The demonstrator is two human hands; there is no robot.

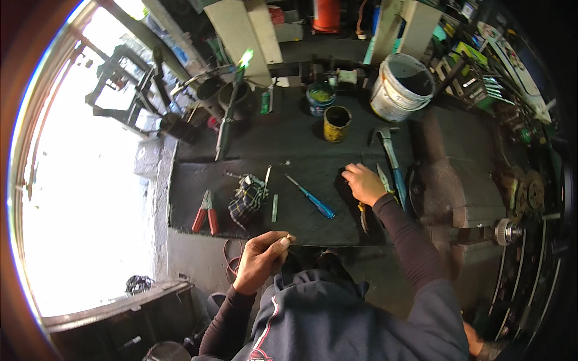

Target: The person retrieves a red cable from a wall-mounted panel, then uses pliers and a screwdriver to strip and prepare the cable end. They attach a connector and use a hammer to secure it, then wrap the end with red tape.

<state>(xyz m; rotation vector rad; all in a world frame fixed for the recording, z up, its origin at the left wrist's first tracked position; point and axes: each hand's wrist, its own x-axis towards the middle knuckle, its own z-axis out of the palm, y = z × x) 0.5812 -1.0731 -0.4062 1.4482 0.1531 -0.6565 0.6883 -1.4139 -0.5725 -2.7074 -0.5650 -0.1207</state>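
My left hand (261, 259) is at the near edge of the bench. Its thumb and fingers pinch a small brass-coloured piece (291, 238), too small to name. Over the right part of the bench, my right hand (363, 183) has its fingers curled and drawn together; whatever is in them is hidden. Partly beneath that hand and wrist lie pliers with yellow handles (363, 218). A blue-handled screwdriver (317, 203) lies between my hands. To its left are a flat metal strip (274, 208), a checked rag (245, 203) and red-handled pliers (206, 214).
A hammer with a blue handle (392, 161) lies right of my right hand. Farther back stand a yellow can (336, 125), a blue tub (320, 100) and a white bucket (391, 96). A large vise (463, 180) occupies the right side. A metal bar (226, 123) rises at the back left.
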